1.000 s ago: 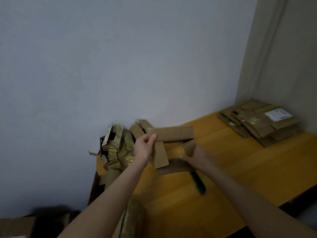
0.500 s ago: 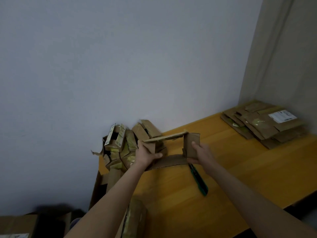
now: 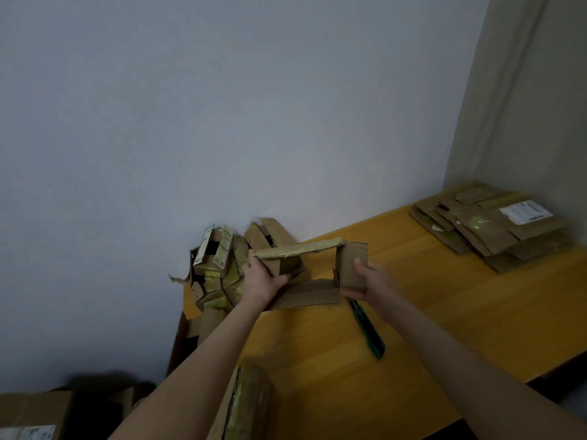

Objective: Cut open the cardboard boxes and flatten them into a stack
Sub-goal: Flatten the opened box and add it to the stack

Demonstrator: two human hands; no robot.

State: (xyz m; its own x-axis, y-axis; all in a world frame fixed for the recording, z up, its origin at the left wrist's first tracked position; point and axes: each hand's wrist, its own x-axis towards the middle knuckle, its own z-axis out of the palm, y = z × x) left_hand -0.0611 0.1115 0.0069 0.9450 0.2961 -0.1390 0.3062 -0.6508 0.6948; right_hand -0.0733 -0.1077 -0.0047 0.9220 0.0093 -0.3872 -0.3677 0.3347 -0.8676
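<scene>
Yellow table (image 3: 444, 312), open-ended tan box (image 3: 305, 295), taped edge

One left hand (image 3: 260, 281), one right hand (image 3: 374, 281), one opened box (image 3: 308, 295), one green cutter (image 3: 370, 335) and one flattened stack (image 3: 482, 230).

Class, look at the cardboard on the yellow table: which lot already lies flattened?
The brown cardboard stack in the far right corner, with a white label on top. The hand-held brown box and the heap by the wall are not flat.
</scene>
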